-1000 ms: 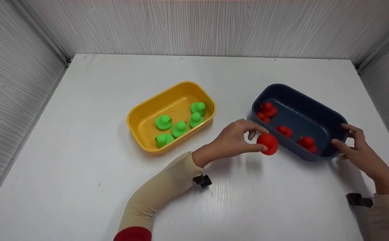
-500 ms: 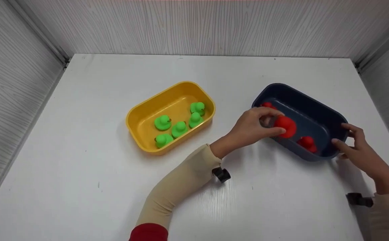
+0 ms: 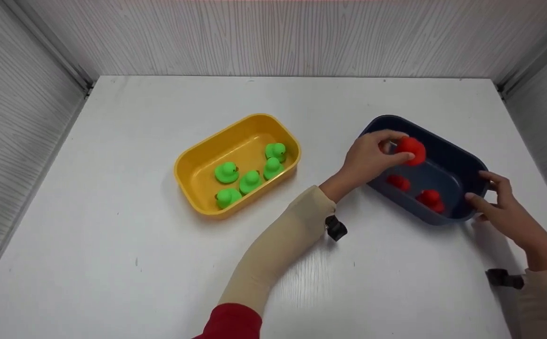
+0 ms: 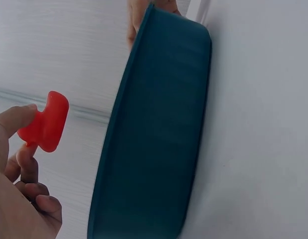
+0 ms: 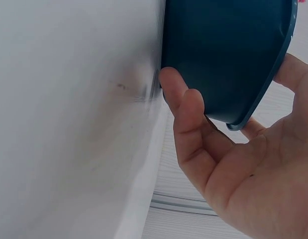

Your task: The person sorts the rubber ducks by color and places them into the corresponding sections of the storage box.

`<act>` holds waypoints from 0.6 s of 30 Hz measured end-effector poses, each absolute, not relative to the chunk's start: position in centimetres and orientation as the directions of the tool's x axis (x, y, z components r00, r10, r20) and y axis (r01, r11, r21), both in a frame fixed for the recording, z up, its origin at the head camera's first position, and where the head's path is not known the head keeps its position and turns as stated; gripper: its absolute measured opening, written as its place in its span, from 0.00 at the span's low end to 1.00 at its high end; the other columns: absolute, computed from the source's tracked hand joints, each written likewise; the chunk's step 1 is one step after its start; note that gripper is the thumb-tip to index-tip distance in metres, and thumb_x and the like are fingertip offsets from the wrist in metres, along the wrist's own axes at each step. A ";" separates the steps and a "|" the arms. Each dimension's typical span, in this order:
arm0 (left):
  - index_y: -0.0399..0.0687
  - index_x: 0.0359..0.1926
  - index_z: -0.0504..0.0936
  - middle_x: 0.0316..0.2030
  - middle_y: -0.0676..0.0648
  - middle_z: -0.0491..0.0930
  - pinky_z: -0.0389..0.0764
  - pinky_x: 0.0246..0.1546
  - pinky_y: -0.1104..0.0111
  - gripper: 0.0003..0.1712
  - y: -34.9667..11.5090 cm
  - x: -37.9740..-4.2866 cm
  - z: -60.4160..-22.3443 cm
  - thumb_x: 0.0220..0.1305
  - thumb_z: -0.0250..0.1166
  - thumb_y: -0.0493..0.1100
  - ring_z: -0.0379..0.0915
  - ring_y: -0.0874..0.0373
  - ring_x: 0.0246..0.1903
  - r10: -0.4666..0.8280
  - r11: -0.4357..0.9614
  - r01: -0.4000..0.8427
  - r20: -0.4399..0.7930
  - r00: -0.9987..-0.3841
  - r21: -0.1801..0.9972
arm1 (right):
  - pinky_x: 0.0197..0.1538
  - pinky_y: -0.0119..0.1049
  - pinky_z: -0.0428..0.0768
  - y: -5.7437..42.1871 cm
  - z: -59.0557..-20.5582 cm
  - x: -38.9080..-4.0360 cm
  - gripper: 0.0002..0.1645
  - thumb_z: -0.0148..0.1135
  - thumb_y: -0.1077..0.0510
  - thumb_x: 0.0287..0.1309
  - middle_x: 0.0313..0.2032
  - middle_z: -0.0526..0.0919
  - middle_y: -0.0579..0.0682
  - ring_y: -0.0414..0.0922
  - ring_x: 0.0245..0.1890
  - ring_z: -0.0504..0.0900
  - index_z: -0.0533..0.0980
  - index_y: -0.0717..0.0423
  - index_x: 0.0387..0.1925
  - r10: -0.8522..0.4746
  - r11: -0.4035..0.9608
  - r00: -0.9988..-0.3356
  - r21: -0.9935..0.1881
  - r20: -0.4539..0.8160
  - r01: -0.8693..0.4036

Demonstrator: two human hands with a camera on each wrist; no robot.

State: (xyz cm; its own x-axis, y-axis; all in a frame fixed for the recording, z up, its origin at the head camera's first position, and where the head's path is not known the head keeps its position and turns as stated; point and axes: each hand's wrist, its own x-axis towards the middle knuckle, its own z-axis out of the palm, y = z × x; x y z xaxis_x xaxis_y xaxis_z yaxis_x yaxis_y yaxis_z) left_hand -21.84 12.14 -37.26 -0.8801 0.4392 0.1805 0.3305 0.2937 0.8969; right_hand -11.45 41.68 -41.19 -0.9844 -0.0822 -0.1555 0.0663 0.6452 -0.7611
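My left hand [image 3: 367,155] pinches a red rubber duck [image 3: 412,151] between thumb and fingers, above the dark blue tub [image 3: 438,176]. In the left wrist view the duck [image 4: 55,122] appears held up beyond the tub's rim. Red ducks [image 3: 430,200] lie inside along the tub's near side; others at its left end are hidden behind my left hand. At the tub's right end my right hand [image 3: 509,212] grips the rim, thumb over the edge. The right wrist view shows fingers [image 5: 188,129] curled against the outer wall.
Left of the blue tub stands a yellow tub [image 3: 214,141] with several green rubber ducks [image 3: 226,173] in it. Both tubs rest on a white table [image 3: 136,226], bounded by pale wood-grain panels [image 3: 273,37] at the back and sides.
My left hand has carried the red duck to the right and farther back, from in front of the blue tub to over it. My right hand has stayed on the rim.
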 end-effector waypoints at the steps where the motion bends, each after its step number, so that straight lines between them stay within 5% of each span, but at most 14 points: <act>1: 0.55 0.51 0.83 0.24 0.57 0.70 0.61 0.24 0.79 0.21 12.4 -22.1 -37.3 0.56 0.71 0.51 0.62 0.68 0.25 0.431 0.309 0.319 0.167 -0.887 0.896 | 0.34 0.22 0.76 41.7 -41.2 -11.5 0.35 0.46 0.54 0.73 0.63 0.45 0.76 0.21 0.34 0.70 0.38 0.50 0.69 -0.080 0.648 -0.984 -0.759 -0.159 0.070; 13: 0.64 0.53 0.83 0.26 0.59 0.74 0.63 0.28 0.79 0.23 14.4 -23.8 -38.0 0.55 0.70 0.58 0.64 0.69 0.27 0.391 0.463 0.277 0.086 -0.916 0.842 | 0.34 0.22 0.76 41.7 -41.2 -11.4 0.35 0.46 0.56 0.73 0.63 0.46 0.75 0.21 0.34 0.71 0.39 0.52 0.69 -0.078 0.643 -0.987 -0.764 -0.141 0.059; 18: 0.66 0.53 0.82 0.36 0.64 0.81 0.68 0.33 0.80 0.23 14.8 -24.0 -38.2 0.55 0.70 0.60 0.69 0.71 0.31 0.378 0.526 0.257 0.048 -0.925 0.811 | 0.34 0.22 0.76 41.7 -41.2 -11.4 0.34 0.46 0.56 0.72 0.63 0.46 0.76 0.21 0.34 0.70 0.40 0.50 0.69 -0.076 0.639 -0.986 -0.767 -0.145 0.063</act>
State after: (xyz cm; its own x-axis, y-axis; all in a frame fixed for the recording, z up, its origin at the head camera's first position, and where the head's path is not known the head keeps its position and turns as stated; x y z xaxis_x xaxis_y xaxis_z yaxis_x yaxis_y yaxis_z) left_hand -24.02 14.79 -38.21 -0.9247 0.3776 0.0479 0.2567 0.5258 0.8110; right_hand -11.40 41.69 -41.24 -0.9865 -0.0763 -0.1450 0.0633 0.6390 -0.7666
